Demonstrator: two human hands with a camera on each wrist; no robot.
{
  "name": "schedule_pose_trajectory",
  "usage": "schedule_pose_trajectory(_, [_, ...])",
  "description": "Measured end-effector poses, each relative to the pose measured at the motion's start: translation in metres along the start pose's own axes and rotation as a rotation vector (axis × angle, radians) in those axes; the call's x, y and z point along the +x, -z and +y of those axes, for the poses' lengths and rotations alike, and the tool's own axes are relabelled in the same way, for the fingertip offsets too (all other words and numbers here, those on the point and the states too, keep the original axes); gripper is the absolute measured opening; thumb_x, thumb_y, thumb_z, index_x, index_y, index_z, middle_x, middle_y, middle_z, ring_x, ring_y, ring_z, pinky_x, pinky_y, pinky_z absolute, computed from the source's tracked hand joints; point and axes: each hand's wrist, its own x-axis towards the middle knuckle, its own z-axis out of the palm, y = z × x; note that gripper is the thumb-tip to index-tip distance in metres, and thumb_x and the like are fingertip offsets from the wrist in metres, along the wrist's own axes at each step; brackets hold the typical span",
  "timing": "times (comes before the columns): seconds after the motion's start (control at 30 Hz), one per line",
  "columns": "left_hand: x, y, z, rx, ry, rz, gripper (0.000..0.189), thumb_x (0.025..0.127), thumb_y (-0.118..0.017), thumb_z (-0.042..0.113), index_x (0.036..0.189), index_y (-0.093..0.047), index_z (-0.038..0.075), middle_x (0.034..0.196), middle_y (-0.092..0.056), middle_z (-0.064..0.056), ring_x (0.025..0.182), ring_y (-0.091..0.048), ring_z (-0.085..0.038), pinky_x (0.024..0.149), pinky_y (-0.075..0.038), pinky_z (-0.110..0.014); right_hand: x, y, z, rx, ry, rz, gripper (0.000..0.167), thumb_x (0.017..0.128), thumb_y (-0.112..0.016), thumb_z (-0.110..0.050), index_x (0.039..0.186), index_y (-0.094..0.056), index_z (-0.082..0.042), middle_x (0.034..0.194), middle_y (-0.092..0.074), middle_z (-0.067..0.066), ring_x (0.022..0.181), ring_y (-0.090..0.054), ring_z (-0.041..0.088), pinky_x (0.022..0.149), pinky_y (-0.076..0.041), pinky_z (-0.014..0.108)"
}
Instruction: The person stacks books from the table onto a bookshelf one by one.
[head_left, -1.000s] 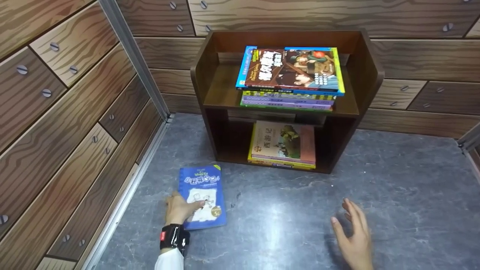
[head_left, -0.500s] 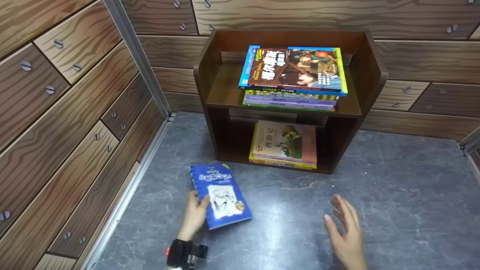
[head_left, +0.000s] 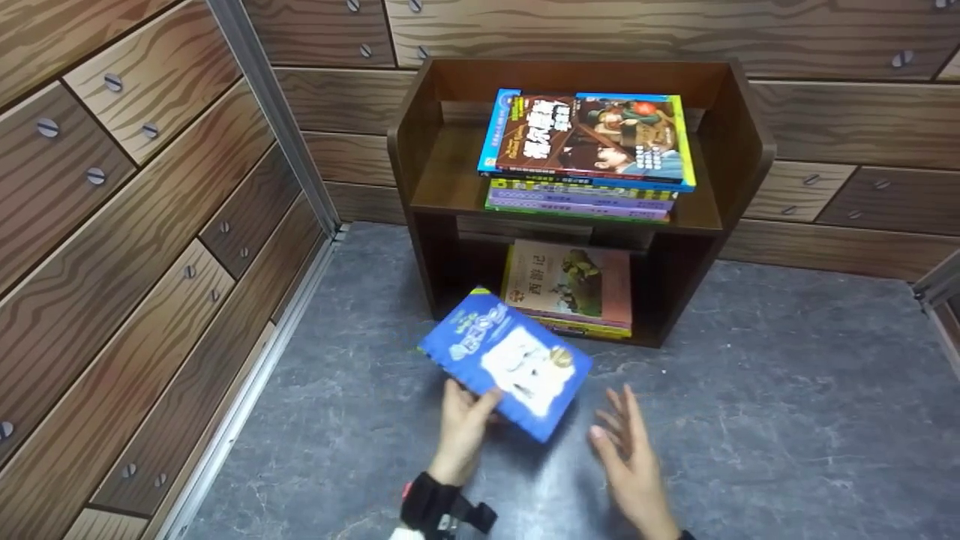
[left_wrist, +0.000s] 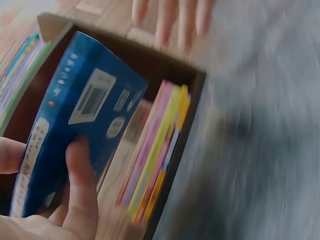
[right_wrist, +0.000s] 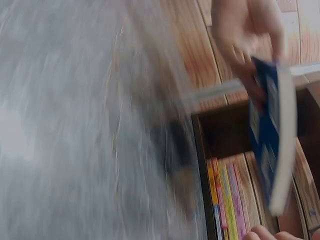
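A blue book [head_left: 517,360] with a white picture panel is tilted above the grey floor, in front of the bookshelf. My left hand [head_left: 463,427] grips its near left edge, thumb on the cover. In the left wrist view the book's back cover [left_wrist: 92,100] shows a barcode, with fingers of the left hand [left_wrist: 75,200] around its spine side. My right hand [head_left: 634,457] hovers to the right of the book, apart from it, fingers loosely spread. In the right wrist view the book [right_wrist: 272,130] shows its page edge, blurred, with right fingertips at the bottom edge.
A dark brown two-level bookshelf [head_left: 716,217] stands against the wood-patterned wall [head_left: 847,120]. Its top level bears a book stack [head_left: 592,142]; a smaller stack [head_left: 568,285] lies on the lower level. Grey marbled floor [head_left: 810,405] spreads in front, bounded by a left wall [head_left: 150,300].
My left hand has lifted the blue book off the floor and carried it right, turning it clockwise. My right hand has moved left toward the book.
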Motion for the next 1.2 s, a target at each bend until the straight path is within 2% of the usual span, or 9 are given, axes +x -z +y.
schedule_pose_trajectory(0.2, [0.0,-0.034,-0.019,-0.047,-0.04,-0.13,0.061,0.086,-0.072,-0.008,0.139,-0.041,-0.013,0.133,-0.064,-0.027,0.117,-0.064,-0.022,0.104,-0.053,-0.033,0.011,-0.007,-0.015,0.121,-0.191,-0.016,0.081,0.105,-0.055,0.0,0.165,-0.001,0.001,0.161,-0.019,0.042,0.124,-0.059,0.012,0.098,-0.048,0.014])
schedule_pose_trajectory(0.4, [0.003,-0.05,-0.031,-0.051,-0.022,-0.265,0.064,0.085,-0.08,-0.003,0.139,-0.047,-0.011,0.131,-0.066,-0.023,0.117,-0.066,-0.025,0.105,-0.053,-0.036,0.026,0.0,-0.016,0.336,-0.213,0.106,0.078,0.102,-0.053,0.01,0.163,-0.006,0.006,0.168,-0.009,0.031,0.123,-0.054,-0.007,0.102,-0.047,0.013])
schedule_pose_trajectory(0.6, [0.02,-0.041,-0.03,0.074,-0.186,-0.188,0.073,0.088,-0.075,-0.001,0.145,-0.03,-0.013,0.135,-0.058,-0.032,0.122,-0.062,-0.03,0.106,-0.051,-0.033,0.044,0.017,-0.013,0.355,-0.26,0.118,0.074,0.102,-0.049,0.011,0.163,-0.009,0.004,0.172,-0.007,0.022,0.141,-0.045,0.006,0.106,-0.045,0.015])
schedule_pose_trajectory(0.8, [0.047,-0.02,-0.021,0.269,-0.216,-0.181,0.097,0.087,-0.083,0.007,0.159,-0.02,-0.004,0.135,-0.059,-0.032,0.112,-0.067,-0.032,0.098,-0.057,-0.042,0.064,0.035,-0.01,0.249,-0.26,0.086,0.07,0.105,-0.051,0.004,0.164,-0.014,-0.001,0.172,-0.012,0.013,0.155,-0.023,0.03,0.111,-0.039,0.015])
schedule_pose_trajectory(0.93, [0.065,-0.013,-0.021,0.423,-0.28,-0.226,0.089,0.086,-0.087,0.015,0.156,-0.037,-0.006,0.142,-0.059,-0.027,0.126,-0.061,-0.036,0.111,-0.047,-0.049,0.078,0.037,-0.006,0.154,-0.304,0.154,0.069,0.101,-0.067,-0.005,0.161,-0.035,-0.01,0.128,-0.07,0.007,0.106,-0.065,0.008,0.083,-0.051,0.009])
schedule_pose_trajectory(0.97, [0.069,-0.013,-0.021,0.46,-0.291,-0.223,0.087,0.086,-0.087,0.018,0.155,-0.04,-0.005,0.145,-0.058,-0.026,0.13,-0.059,-0.037,0.114,-0.044,-0.049,0.081,0.036,-0.005,0.141,-0.323,0.177,0.069,0.099,-0.071,-0.006,0.16,-0.04,-0.013,0.102,-0.072,0.004,0.085,-0.063,0.004,0.071,-0.05,0.01])
schedule_pose_trajectory(1.03, [0.076,-0.014,-0.023,0.536,-0.297,-0.207,0.085,0.087,-0.086,0.024,0.155,-0.042,-0.002,0.147,-0.057,-0.025,0.135,-0.055,-0.038,0.117,-0.04,-0.051,0.088,0.035,-0.002,0.128,-0.351,0.195,0.072,0.096,-0.076,-0.009,0.159,-0.043,-0.014,0.102,-0.07,0.003,0.075,-0.057,0.002,0.064,-0.049,0.012])
schedule_pose_trajectory(1.13, [0.085,-0.018,-0.024,0.645,-0.281,-0.17,0.086,0.088,-0.084,0.032,0.157,-0.041,0.002,0.148,-0.057,-0.023,0.136,-0.055,-0.039,0.117,-0.039,-0.054,0.096,0.034,0.003,0.115,-0.369,0.144,0.084,0.092,-0.08,-0.009,0.162,-0.034,-0.01,0.145,-0.058,0.016,0.115,-0.065,0.014,0.081,-0.052,0.008])
schedule_pose_trajectory(1.2, [0.089,-0.022,-0.025,0.723,-0.268,-0.15,0.087,0.089,-0.081,0.037,0.158,-0.04,0.004,0.148,-0.056,-0.024,0.135,-0.055,-0.039,0.116,-0.04,-0.055,0.103,0.035,0.007,0.109,-0.349,0.085,0.095,0.089,-0.081,-0.005,0.164,-0.023,-0.005,0.17,-0.022,0.012,0.145,-0.044,0.026,0.1,-0.049,0.015])
